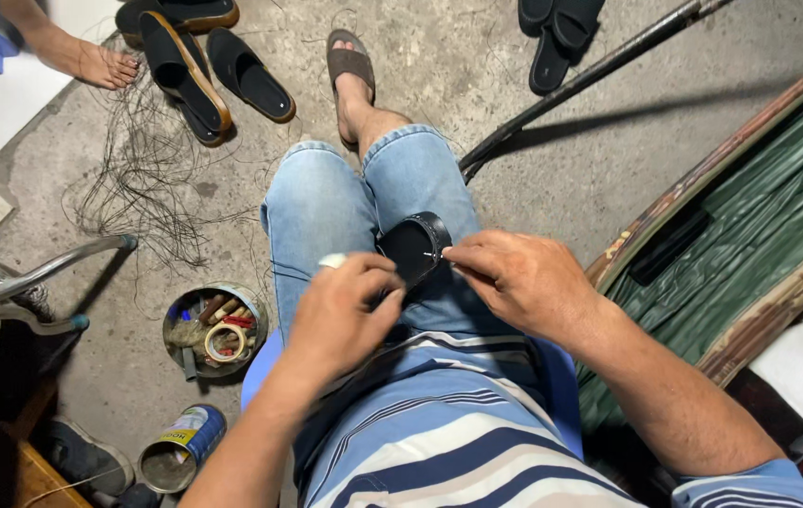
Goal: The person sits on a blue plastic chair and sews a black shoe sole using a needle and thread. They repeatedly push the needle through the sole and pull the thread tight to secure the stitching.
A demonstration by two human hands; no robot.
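left hand (350,303) curled shut around black shoe upper (413,246), steadying it on lap | right hand (514,279) pinching its right rim closed, for stitching grip | tool tin (214,329) near left on floor

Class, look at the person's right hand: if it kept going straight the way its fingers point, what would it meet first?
The right hand points leftward, fingertips already at the rim of the black shoe piece on the lap. It would likely press into that first; the left hand lies just beyond, though depth is unclear.

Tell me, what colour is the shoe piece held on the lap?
Black shoe piece, seen in the head view.
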